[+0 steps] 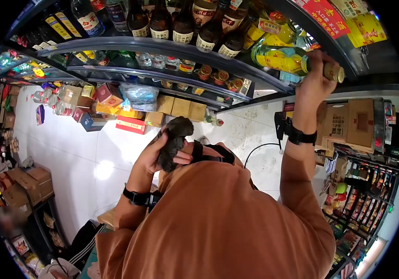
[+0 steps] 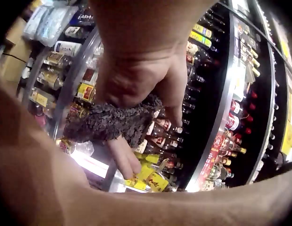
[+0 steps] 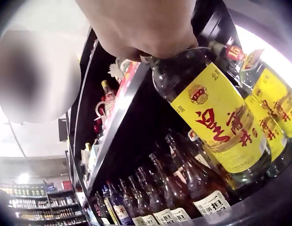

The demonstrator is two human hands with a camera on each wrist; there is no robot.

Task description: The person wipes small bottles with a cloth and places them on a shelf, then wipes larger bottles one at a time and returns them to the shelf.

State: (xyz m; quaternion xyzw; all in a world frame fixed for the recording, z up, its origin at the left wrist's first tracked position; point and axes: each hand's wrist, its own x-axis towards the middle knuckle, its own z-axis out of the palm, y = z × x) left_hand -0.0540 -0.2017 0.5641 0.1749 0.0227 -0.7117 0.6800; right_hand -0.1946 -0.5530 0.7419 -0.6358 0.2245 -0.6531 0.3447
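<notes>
My right hand (image 1: pixel 318 86) grips a clear glass bottle (image 1: pixel 281 60) by its neck, just under the gold cap, at the shelf's right end. In the right wrist view this liquor bottle (image 3: pixel 216 117) shows a yellow label with red characters. It leans beside similar yellow-labelled bottles (image 3: pixel 273 96), its base close over the shelf board. My left hand (image 1: pixel 150 156) holds a dark grey fluffy cloth (image 1: pixel 174 144) in front of my body, away from the shelf. Seen from the left wrist, the cloth (image 2: pixel 110 122) is bunched between thumb and fingers.
Brown bottles (image 1: pixel 183 30) with white labels line the same shelf to the left. Lower shelves (image 1: pixel 153 72) carry smaller bottles and jars. Cartons (image 1: pixel 181 108) and boxes stand on the floor below the shelving, with more cardboard boxes (image 1: pixel 348 123) at the right.
</notes>
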